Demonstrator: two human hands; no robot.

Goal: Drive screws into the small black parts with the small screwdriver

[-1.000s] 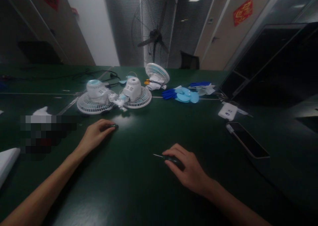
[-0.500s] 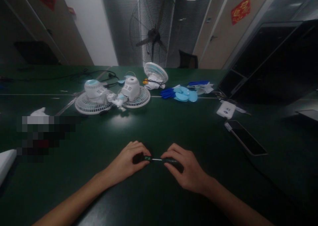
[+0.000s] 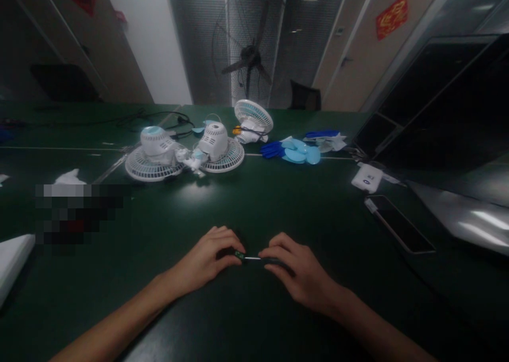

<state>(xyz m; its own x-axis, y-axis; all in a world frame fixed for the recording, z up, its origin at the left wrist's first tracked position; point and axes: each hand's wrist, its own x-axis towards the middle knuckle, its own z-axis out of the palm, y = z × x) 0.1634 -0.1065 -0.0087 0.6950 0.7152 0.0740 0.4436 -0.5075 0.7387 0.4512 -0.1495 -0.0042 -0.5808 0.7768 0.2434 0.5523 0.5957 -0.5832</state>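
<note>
My left hand (image 3: 214,253) is closed, thumb and fingers pinching a small dark piece with green on it (image 3: 239,255). Most of that piece is hidden by the fingers. Opposite it, my right hand (image 3: 292,266) wraps round the dark handle of a screwdriver (image 3: 253,258). Its thin silver shaft bridges the gap between the hands and meets the small piece; whether the tip sits inside it I cannot tell. Both hands are low over the green table (image 3: 222,319).
White fan parts with grilles (image 3: 155,163) lie at the back left, and another fan head (image 3: 253,119) stands behind. Light-blue fan blades (image 3: 300,151) rest by blue gloves (image 3: 272,149). On the right are a phone (image 3: 400,224), a white box (image 3: 366,178) and a shiny sheet (image 3: 469,213).
The whole scene has shifted slightly right in view, and more of the shiny sheet shows at right. The small piece and the screwdriver have turned slightly; both hands keep their grip.
</note>
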